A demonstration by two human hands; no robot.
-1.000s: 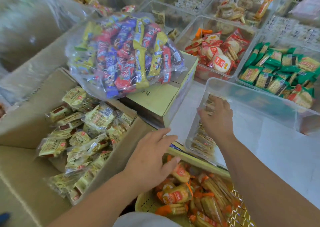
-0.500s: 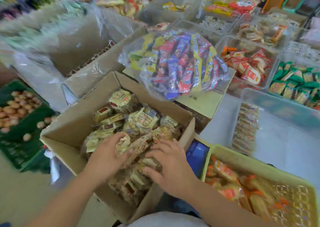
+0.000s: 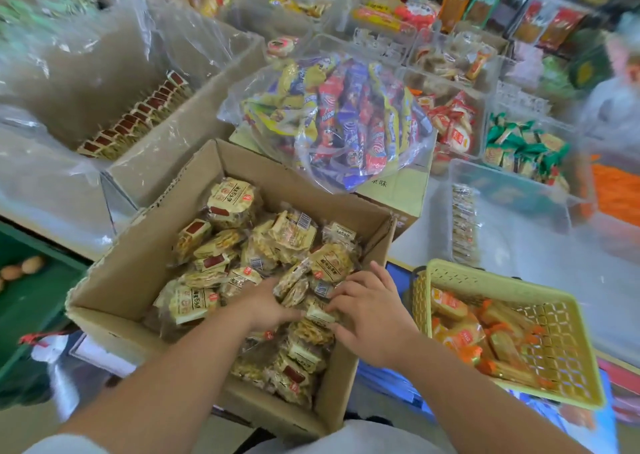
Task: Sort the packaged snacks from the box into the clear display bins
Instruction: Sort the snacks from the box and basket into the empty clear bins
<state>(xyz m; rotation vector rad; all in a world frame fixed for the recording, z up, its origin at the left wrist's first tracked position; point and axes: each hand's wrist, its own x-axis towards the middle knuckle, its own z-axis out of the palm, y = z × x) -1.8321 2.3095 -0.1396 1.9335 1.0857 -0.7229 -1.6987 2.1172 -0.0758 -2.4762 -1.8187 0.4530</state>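
An open cardboard box in front of me holds several cream-yellow snack packets. Both my hands are down in its near right part. My left hand grips a cluster of packets, its fingers curled among them. My right hand faces it and pinches a packet between thumb and fingers. To the right stands a clear display bin with one row of the same packets along its left wall.
A clear bag of colourful wafer sticks lies on a yellowish carton behind the box. A yellow basket of orange packets sits at the right. A plastic-lined box is at the left, and filled clear bins stand behind.
A second ago my right hand was in the clear bin and my left hovered over the basket. Both moved left into the cardboard box and now close in on packets between them.
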